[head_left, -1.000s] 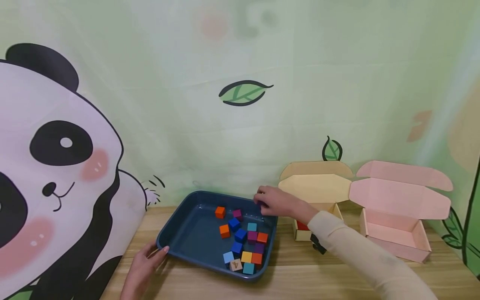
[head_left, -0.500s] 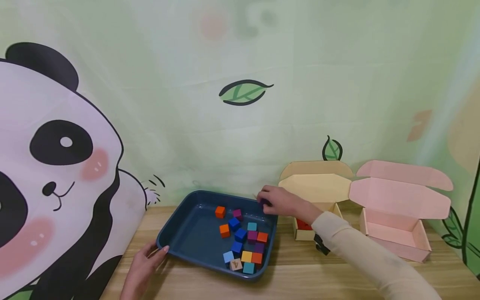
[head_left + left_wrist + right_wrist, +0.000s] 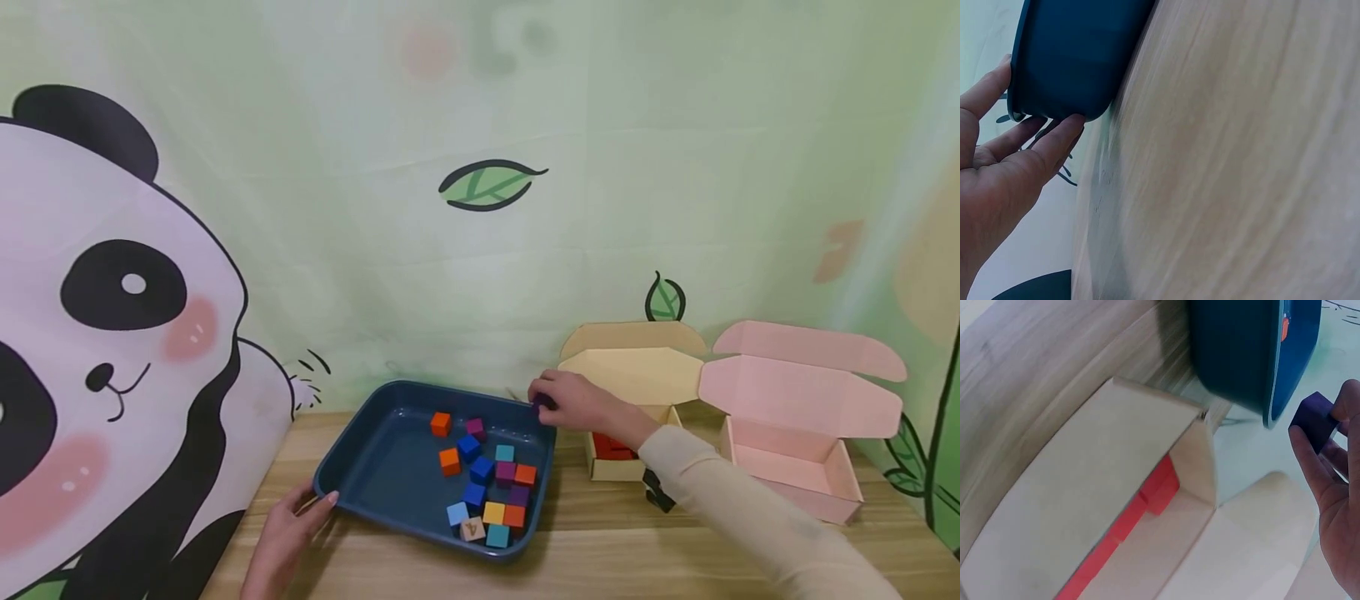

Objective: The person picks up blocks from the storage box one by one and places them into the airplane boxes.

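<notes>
My right hand (image 3: 581, 402) pinches a dark purple cube (image 3: 1315, 422) between thumb and fingers, over the back right corner of the dark blue tray (image 3: 360, 467). My left hand (image 3: 283, 533) holds the tray's front left corner, with a digit on the rim and others against the outer wall in the left wrist view. Inside the tray, mostly on its right side, lie several cubes: orange (image 3: 448, 462), blue (image 3: 474, 497), teal (image 3: 497, 536), yellow (image 3: 493, 513) and a plain wooden one marked 4 (image 3: 472, 529). A cream box (image 3: 615, 470) holding red cubes (image 3: 1160, 487) stands under my right forearm.
A pink box (image 3: 795, 492) with its lid up stands right of the cream one, whose lid (image 3: 630, 375) is raised too. A black wrist device (image 3: 658, 492) hangs below my right sleeve. Behind the wooden table (image 3: 600, 558) is a printed panda backdrop (image 3: 375, 275).
My right hand has moved a little to the right with the dark purple cube, from inside the tray's back edge to its corner. My left hand and the tray stay put.
</notes>
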### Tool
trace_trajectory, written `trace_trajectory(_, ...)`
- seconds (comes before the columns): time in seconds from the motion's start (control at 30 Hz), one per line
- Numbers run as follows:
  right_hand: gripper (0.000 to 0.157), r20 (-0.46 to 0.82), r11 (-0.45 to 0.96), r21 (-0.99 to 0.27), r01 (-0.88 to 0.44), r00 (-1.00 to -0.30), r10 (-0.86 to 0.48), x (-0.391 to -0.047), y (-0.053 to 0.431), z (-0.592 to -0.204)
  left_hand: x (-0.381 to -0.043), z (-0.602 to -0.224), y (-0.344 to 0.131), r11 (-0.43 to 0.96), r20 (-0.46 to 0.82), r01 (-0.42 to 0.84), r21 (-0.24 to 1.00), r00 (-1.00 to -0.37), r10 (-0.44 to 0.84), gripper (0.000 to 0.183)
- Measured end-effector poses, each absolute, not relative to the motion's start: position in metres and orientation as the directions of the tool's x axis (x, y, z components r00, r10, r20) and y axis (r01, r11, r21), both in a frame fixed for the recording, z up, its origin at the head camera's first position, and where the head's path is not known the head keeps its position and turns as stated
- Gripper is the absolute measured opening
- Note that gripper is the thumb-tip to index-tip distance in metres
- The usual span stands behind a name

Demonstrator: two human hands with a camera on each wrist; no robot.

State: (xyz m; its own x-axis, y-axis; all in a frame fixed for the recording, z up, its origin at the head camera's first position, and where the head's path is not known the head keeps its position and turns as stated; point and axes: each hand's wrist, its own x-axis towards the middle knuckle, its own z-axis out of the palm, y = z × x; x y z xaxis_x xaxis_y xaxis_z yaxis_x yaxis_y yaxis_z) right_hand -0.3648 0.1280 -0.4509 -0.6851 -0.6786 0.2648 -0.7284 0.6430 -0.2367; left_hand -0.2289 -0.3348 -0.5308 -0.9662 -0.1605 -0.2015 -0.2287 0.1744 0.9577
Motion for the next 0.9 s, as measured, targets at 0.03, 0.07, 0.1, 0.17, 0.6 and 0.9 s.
trace_trajectory(0.03,0.017,0.263,0.648,-0.235,-0.725,-0.689,-0.675,-0.365,0.131,-0.45,-0.229,-0.531,-0.335,0.176,-0.202,-0.229,0.957,-0.966,-0.16,0.081)
trace_trajectory(0.07,0.018,0.263,0.652,-0.239,-0.72,-0.694,-0.671,-0.365,0.134,-0.449,-0.229,-0.531,-0.335,0.176,-0.203,-0.23,0.957,-0.966,-0.159,0.081)
trace_trajectory(0.1,0.018,0.261,0.655,-0.241,-0.716,-0.698,-0.667,-0.365,0.137,-0.448,-0.229,-0.531,-0.335,0.177,-0.203,-0.23,0.957,-0.966,-0.159,0.081)
trace_trajectory(0.17,0.018,0.254,0.662,-0.238,-0.71,-0.704,-0.663,-0.365,0.144,-0.448,-0.228,-0.531,-0.335,0.179,-0.202,-0.23,0.957,-0.966,-0.161,0.081)
trace_trajectory(0.6,0.014,0.216,0.679,-0.203,-0.705,-0.709,-0.671,-0.365,0.196,-0.452,-0.229,-0.531,-0.334,0.168,-0.198,-0.223,0.96,-0.968,-0.155,0.078)
trace_trajectory(0.9,0.007,0.158,0.695,-0.185,-0.694,-0.72,-0.676,-0.366,0.22,-0.454,-0.231,-0.531,-0.333,0.176,-0.215,-0.244,0.954,-0.962,-0.169,0.078)
